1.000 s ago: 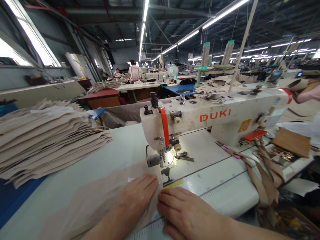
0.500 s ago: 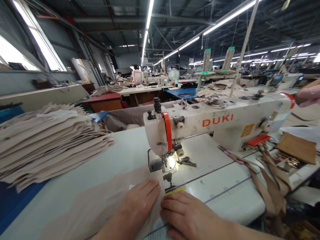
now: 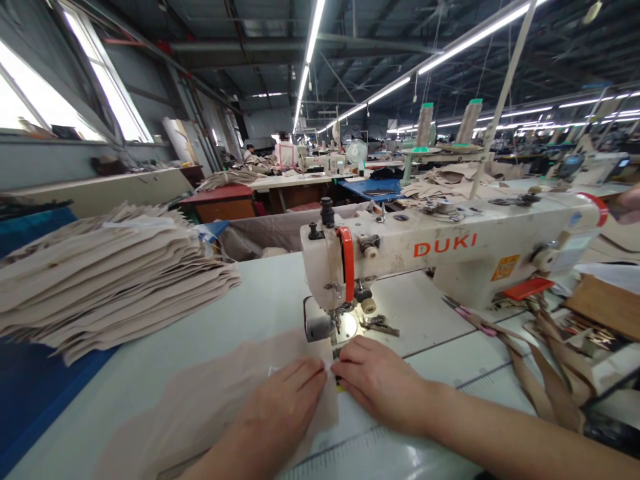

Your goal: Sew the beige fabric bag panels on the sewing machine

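Observation:
My left hand (image 3: 283,410) lies flat, fingers stretched, on a beige fabric piece (image 3: 210,393) spread over the white sewing table (image 3: 265,297). My right hand (image 3: 383,380) rests beside it with fingertips pressed on the fabric's right edge, just in front of the presser foot (image 3: 336,327) of the white DUKI sewing machine (image 3: 450,250). The two hands' fingertips almost touch. Whether the right hand pinches anything is hard to see.
A tall stack of beige cut pieces (image 3: 110,277) sits at the left on a blue surface. Beige strips (image 3: 540,353) and scissors (image 3: 465,310) lie right of the machine. Thread cones (image 3: 470,120) stand behind it. Other workstations and a person (image 3: 286,155) are far back.
My right hand has slid forward and left along the fabric edge, up to the presser foot, covering the yellow tag. The left hand stays flat on the fabric. The view shifted slightly.

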`<state>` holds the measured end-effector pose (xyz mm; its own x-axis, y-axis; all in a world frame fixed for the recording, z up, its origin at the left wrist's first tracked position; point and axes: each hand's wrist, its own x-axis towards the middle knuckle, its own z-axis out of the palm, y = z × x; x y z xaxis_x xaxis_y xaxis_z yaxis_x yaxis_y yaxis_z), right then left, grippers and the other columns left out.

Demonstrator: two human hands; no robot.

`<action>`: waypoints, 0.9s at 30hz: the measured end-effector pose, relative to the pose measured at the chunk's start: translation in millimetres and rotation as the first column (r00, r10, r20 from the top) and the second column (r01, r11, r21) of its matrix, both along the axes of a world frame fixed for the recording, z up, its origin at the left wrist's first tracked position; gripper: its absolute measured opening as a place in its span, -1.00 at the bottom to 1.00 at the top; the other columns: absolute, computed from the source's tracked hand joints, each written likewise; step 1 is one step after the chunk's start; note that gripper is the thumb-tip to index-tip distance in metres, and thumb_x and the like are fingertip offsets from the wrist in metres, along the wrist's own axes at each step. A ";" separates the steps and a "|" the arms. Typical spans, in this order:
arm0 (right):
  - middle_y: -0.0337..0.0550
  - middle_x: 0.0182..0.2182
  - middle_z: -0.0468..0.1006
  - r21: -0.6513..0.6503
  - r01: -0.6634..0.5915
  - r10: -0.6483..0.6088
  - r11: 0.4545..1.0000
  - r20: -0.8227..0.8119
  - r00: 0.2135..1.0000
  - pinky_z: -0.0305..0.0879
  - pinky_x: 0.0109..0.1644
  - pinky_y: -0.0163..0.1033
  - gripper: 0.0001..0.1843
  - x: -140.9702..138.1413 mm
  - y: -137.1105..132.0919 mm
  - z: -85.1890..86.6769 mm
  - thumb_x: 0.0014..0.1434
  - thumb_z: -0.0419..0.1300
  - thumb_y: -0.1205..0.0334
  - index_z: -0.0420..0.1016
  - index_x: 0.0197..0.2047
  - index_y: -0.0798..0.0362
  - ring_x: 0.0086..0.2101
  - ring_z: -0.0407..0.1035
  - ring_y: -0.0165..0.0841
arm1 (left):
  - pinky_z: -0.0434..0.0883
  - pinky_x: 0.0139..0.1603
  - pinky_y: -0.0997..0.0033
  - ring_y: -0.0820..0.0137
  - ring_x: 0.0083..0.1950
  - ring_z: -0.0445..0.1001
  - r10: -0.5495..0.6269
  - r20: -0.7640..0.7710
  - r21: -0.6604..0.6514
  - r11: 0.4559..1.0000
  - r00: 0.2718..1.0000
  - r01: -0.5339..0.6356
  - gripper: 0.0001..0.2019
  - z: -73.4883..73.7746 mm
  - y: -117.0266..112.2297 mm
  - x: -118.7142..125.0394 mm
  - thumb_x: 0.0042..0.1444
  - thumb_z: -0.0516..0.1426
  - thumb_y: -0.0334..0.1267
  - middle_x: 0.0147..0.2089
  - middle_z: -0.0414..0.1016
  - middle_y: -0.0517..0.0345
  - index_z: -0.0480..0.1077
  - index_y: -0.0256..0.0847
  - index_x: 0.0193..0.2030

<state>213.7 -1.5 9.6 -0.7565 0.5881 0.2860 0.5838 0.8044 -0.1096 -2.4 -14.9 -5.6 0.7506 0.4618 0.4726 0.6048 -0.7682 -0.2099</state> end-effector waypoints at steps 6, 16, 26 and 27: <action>-0.14 -0.28 0.51 0.025 -0.010 0.010 1.000 0.020 1.000 0.27 -0.07 -0.21 -0.90 2.5 0.8 -1.1 0.29 0.16 0.36 0.50 -0.18 0.11 -0.21 0.34 -0.26 | 0.52 0.08 0.35 0.33 0.03 0.56 0.056 0.059 -0.095 0.994 0.997 -0.050 -0.70 -2.6 -7.4 -5.6 0.32 -0.02 -0.29 0.06 0.58 0.05 0.43 -0.20 0.09; -0.11 -0.28 0.53 0.044 0.044 -0.047 0.998 0.060 0.997 0.24 -0.07 -0.22 -0.85 13.0 33.3 -0.3 0.33 0.11 0.34 0.51 -0.23 0.10 -0.20 0.35 -0.27 | 0.54 0.07 0.21 0.27 0.04 0.56 0.110 0.077 -0.151 0.984 0.991 -0.097 -0.67 -12.5 29.4 12.2 0.32 -0.04 -0.30 0.06 0.58 0.00 0.46 -0.21 0.10; -0.14 -0.31 0.50 0.068 0.096 -0.098 0.993 0.015 0.995 0.19 -0.20 -0.22 -0.80 13.9 39.8 -6.4 0.37 0.05 0.33 0.49 -0.24 0.09 -0.30 0.32 -0.31 | 0.51 0.11 0.24 0.30 0.07 0.54 0.086 0.070 -0.179 0.981 0.994 -0.072 -0.65 -6.8 45.2 14.0 0.32 -0.04 -0.31 0.08 0.57 0.05 0.44 -0.19 0.14; -0.14 -0.31 0.50 0.069 0.099 -0.101 0.993 0.018 0.995 0.18 -0.21 -0.22 -0.80 13.9 39.7 -5.9 0.37 0.05 0.33 0.49 -0.25 0.09 -0.30 0.32 -0.31 | 0.52 0.10 0.25 0.30 0.06 0.55 0.076 0.074 -0.165 0.984 0.994 -0.063 -0.65 -6.8 46.2 13.9 0.32 -0.05 -0.31 0.07 0.58 0.04 0.44 -0.20 0.13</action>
<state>227.6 38.3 3.7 -0.7014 0.6408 0.3120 0.6633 0.7471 -0.0433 11.5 31.3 -12.4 0.6770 0.5869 0.4441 0.6678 -0.7435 -0.0355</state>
